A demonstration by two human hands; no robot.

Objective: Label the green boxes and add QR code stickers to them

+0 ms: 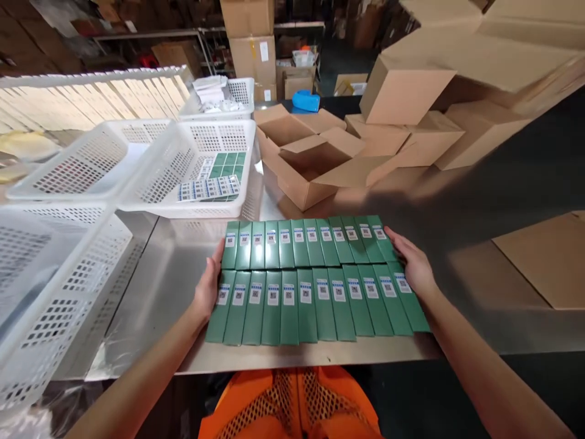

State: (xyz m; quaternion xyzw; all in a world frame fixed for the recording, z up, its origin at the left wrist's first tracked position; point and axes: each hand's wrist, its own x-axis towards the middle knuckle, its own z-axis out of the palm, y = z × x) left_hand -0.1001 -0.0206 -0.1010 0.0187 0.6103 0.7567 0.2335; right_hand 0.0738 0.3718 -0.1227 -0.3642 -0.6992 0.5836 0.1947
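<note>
Green slim boxes (311, 280), each with a white label, lie flat in two rows on the steel table (479, 244), packed side by side near its front edge; that's what I see in hand. Left hand (209, 286) is open, palm pressed against the left end of the block, where the two rows meet. Right hand (414, 263) is open too, fingers flat against the right end, so the block sits squeezed between both palms, nothing gripped or lifted. Rows look slightly fanned toward the right. Behind the block, a white perforated basket (192, 174) holds a few more green boxes and some label sheets; a second white basket (86, 161) sits just left of it, touching, and a third (50, 286) sits nearer on the far left. Open brown cardboard carton (304, 161) stands right of the baskets, with more closed cartons (425, 128) behind. Orange mesh vest (297, 402) at bottom edge.
</note>
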